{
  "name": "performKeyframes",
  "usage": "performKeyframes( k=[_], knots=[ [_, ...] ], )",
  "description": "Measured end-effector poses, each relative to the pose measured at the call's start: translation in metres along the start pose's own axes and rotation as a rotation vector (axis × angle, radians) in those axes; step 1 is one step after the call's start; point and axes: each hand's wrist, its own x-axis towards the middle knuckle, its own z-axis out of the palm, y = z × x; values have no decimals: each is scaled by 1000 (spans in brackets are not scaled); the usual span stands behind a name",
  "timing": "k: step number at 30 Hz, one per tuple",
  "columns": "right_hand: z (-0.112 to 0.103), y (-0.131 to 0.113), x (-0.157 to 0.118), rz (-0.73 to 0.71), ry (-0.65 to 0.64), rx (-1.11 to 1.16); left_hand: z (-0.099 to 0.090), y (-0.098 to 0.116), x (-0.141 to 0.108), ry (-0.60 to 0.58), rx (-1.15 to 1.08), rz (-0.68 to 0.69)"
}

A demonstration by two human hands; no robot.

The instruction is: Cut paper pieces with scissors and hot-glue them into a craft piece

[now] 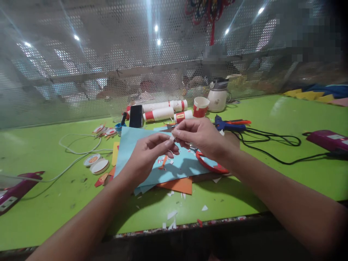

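Both hands meet above light blue paper (130, 145) on a green table. My left hand (153, 150) pinches a small white paper piece (172, 137) between thumb and fingers. On the other side of that piece, my right hand (197, 136) is closed, its thumb and fingertips pressed at the piece's edge. Red-handled scissors (208, 166) lie beneath my right hand, partly hidden by it. Small white, red and orange scraps (163, 162) rest on the blue paper below my fingers. Orange paper (181, 185) sticks out under the blue sheet.
Behind the paper are a phone (136, 116), white-and-red rolls (159, 114), a paper cup (201, 107) and a kettle (218, 96). A blue glue gun (230, 124) with a black cord lies right. Purple power strips (328, 140) sit at both sides. White scraps (172, 215) lie near the front edge.
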Motion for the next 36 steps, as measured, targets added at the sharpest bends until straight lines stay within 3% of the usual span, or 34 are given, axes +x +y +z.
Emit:
performKeyframes(
  k=[3,9,19,23,32,36],
  knots=[
    [8,3,-3,-71,90,-86,2,-1,2,46,-121,-65],
    [22,9,-8,-120,183,-93,3,-1,3,91,-213,-65],
    [0,11,5,24,153,83,0,2,1,134,-137,-72],
    [-5,11,7,79,84,69,-1,2,1,112,-138,-77],
    [-4,2,1,57,-81,-73,-2,2,0,52,-128,-100],
    [-4,2,1,26,-66,-102,-1,3,1,47,-122,-111]
  ],
)
